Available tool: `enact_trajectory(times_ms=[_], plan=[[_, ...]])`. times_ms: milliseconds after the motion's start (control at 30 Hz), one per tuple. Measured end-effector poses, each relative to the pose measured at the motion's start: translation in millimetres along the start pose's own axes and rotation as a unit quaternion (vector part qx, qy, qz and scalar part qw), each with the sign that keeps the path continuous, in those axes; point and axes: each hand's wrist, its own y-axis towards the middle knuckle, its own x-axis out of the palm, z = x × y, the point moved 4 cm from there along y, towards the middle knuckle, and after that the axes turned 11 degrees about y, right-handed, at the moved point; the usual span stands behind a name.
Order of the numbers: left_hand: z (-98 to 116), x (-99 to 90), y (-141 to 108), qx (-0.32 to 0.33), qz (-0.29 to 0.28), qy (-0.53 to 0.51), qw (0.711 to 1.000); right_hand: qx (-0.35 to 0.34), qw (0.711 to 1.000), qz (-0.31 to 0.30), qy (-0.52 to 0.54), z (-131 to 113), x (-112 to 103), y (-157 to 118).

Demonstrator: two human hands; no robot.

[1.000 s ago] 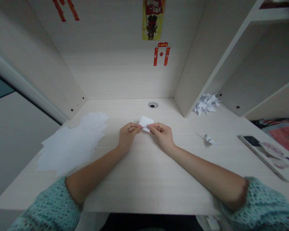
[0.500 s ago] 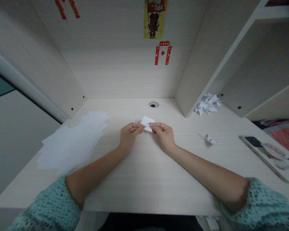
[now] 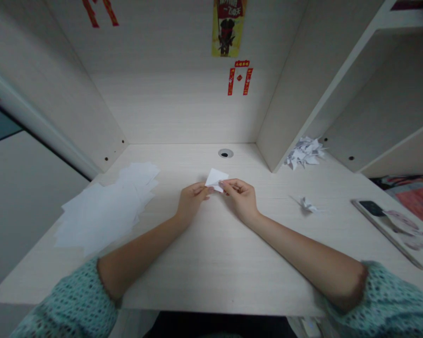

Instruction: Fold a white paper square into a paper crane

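A small folded piece of white paper (image 3: 216, 176) is held between both hands above the middle of the desk. My left hand (image 3: 193, 199) pinches its lower left edge between thumb and fingers. On the right side, my right hand (image 3: 242, 197) grips the paper with thumb and index finger. A crease runs across the paper near the fingertips. Loose white sheets (image 3: 107, 206) lie overlapping on the left of the desk. To the right of my right hand sits a small folded paper figure (image 3: 307, 205).
A heap of folded white paper pieces (image 3: 305, 152) lies at the back right, beside an upright divider (image 3: 285, 112). A phone (image 3: 391, 230) rests at the right. The desk (image 3: 211, 272) has a round cable hole (image 3: 226, 153) near the back panel.
My left fingers have shifted slightly down along the paper's edge, and more of its upper left part shows. My right hand keeps its pinch almost in place.
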Motion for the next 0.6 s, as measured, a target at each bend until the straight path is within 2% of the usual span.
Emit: enact_trajectory(times_ms=[267,600], plan=[[1.9,-2.0,1.2,-0.005,-0.001,0.018,1.000,0.003,1.000,-0.004,-0.019,-0.6,-0.3,-0.6],[3.6,-1.2,-1.9,0.000,0.037,0.027,0.999,0.024,1.000,0.006,-0.007,2.5,-0.4,-0.9]])
